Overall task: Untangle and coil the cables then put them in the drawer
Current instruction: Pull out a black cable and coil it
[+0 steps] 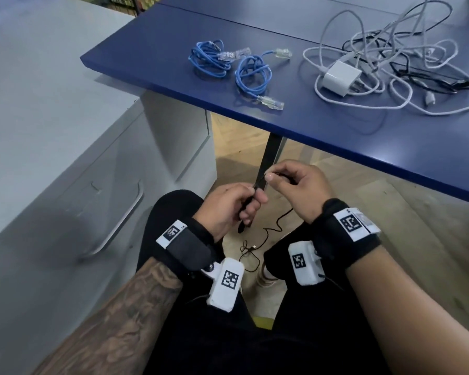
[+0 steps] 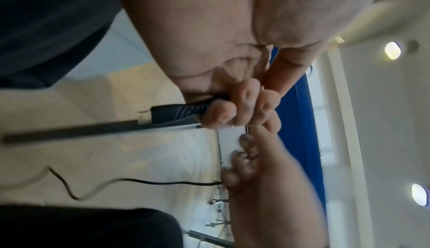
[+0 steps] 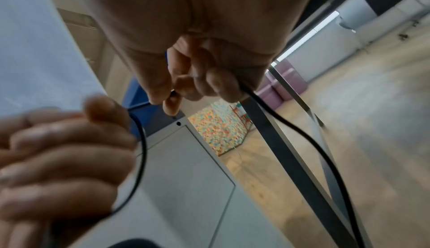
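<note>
Head view, nearest zone: both hands work above the lap, just in front of the knees. The left hand (image 1: pixel 229 205) has its fingers curled around one end of the black cable (image 1: pixel 271 228), so this grip is clamped on it; the left wrist view shows the black plug (image 2: pixel 177 111) protruding from the fist. The right hand (image 1: pixel 295 185), just beside and slightly beyond the left, pinches the same cable between thumb and fingertips, so this grip is also clamped. The right wrist view shows a short loop of cable arcing between the 2 grips.

Below both grips, the free length of the black cable hangs between the knees and lies in loose bends on the floor (image 1: pixel 336 201).

Left of the left grip stands the grey cabinet with the drawer (image 1: pixel 87 201); its front sits flush, so it appears closed, with the handle (image 1: pixel 119 220) within reach.

Beyond the grips, on the blue surface (image 1: pixel 363 136), 2 blue cables (image 1: pixel 228 63) lie already coiled. Further right, beyond the right grip, white and black leads remain in a tangle (image 1: pixel 390 58) around a white charger (image 1: pixel 340 78).

Step in hand, as judged: coiling the black cable, near its start, since most of its length is still loose.

Next move calls for:
1. Holding the plug end fixed in the left grip.
2. Feeding even loops with the right grip.
3. Drawing the slack up from the floor without kinks.
</note>
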`<state>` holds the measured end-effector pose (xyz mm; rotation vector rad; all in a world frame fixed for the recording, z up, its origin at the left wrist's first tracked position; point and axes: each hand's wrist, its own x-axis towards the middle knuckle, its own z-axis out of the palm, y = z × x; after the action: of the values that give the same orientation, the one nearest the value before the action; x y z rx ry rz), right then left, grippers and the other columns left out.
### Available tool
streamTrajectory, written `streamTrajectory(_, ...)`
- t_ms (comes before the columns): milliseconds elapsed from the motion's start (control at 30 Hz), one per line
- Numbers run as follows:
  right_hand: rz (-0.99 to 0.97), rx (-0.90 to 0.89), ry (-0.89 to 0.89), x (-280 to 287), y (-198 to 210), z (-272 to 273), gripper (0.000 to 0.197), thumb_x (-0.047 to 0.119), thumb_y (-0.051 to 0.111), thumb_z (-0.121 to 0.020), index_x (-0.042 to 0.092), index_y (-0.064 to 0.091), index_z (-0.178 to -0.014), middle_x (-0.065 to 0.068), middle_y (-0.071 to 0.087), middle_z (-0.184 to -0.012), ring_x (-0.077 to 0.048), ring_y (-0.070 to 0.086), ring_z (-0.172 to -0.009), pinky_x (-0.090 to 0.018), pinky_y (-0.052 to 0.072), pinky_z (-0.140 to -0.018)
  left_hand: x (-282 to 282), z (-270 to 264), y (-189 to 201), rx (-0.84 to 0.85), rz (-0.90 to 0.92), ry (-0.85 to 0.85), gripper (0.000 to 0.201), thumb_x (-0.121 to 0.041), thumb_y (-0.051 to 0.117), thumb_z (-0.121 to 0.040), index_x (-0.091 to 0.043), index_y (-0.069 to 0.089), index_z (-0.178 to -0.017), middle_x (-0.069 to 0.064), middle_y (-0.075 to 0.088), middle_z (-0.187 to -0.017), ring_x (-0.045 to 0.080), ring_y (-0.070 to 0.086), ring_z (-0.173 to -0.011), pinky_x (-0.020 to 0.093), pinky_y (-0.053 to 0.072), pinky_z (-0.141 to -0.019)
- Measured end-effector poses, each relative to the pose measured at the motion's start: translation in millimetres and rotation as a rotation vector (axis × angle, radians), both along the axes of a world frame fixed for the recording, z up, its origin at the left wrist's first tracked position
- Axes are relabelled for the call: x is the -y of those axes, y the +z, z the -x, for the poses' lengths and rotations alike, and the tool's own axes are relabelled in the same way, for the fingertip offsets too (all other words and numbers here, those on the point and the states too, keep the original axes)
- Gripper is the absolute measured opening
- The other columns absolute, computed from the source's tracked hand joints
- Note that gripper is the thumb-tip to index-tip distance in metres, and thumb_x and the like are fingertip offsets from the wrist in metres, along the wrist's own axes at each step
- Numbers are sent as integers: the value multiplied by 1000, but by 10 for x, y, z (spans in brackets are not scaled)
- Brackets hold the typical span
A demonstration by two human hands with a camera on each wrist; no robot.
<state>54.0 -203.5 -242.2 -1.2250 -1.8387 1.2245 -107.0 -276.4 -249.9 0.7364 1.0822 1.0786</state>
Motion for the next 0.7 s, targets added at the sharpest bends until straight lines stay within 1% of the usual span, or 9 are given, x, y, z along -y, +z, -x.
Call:
streamTrajectory(67,70,27,-17,17,-165,33,13,26,63,-96,23,75,-99,17,71,-81,1,63,-76,-23,48,-75,6,31,69,170,28,16,30,-10,31,-95,-1,58,-87,1,38,-58,14,28,-51,30,28,-55)
streamTrajectory(133,136,96,15,115,-309,97,18,28,58,-99,25,74,-105,17,64,-67,4,55,-61,-22,44,-65,-7,80,107,344,38,66,27,-11,32,-96,-3,56,-89,0,38,-60,12,31,-52,28,32,-56)
streamTrajectory(233,209,115,150,309,-440,207,22,20,51,-102,31,70,-97,0,59,-69,-11,51,-62,-26,44,-58,-53,166,102,528,38,162,23,-11,35,-99,-6,57,-92,1,44,-67,12,41,-56,27,43,-61)
streamTrajectory(300,274,104,221,408,-464,249,24,15,48,-103,26,67,-92,-5,58,-68,-17,49,-62,-28,42,-56,-70,209,63,569,26,215,23,-10,36,-101,-7,58,-95,2,53,-72,12,51,-61,29,52,-71)
streamTrajectory(400,294,208,306,479,-405,250,31,27,52,-102,5,68,-88,2,61,-63,-13,50,-55,-31,43,-59,-86,234,18,586,5,303,23,-9,36,-103,-5,58,-100,6,65,-80,15,64,-71,33,57,-83)
streamTrajectory(467,285,262,356,524,-320,236,34,33,53,-101,7,72,-91,3,63,-64,-9,51,-55,-28,44,-60,-113,268,3,602,-10,361,24,-9,35,-103,-5,59,-101,9,70,-85,18,70,-79,33,58,-85)
streamTrajectory(533,251,242,360,580,-183,220,27,32,55,-100,14,74,-93,4,63,-66,-4,51,-56,-22,43,-60,-141,327,-15,560,-32,396,24,-8,35,-103,-5,59,-101,9,72,-86,19,72,-83,32,59,-81)
streamTrajectory(600,196,177,305,611,-34,207,22,28,57,-100,14,73,-92,2,64,-69,1,50,-58,-17,41,-60,-156,371,-48,439,-59,396,24,-8,35,-103,-5,59,-100,9,73,-86,19,72,-83,30,58,-78)
streamTrajectory(700,129,84,257,613,206,195,21,23,59,-98,9,70,-88,-11,65,-74,-1,50,-61,-16,42,-59,-140,350,-96,229,-114,319,23,-5,37,-103,-3,60,-98,9,71,-84,19,70,-79,27,56,-76)
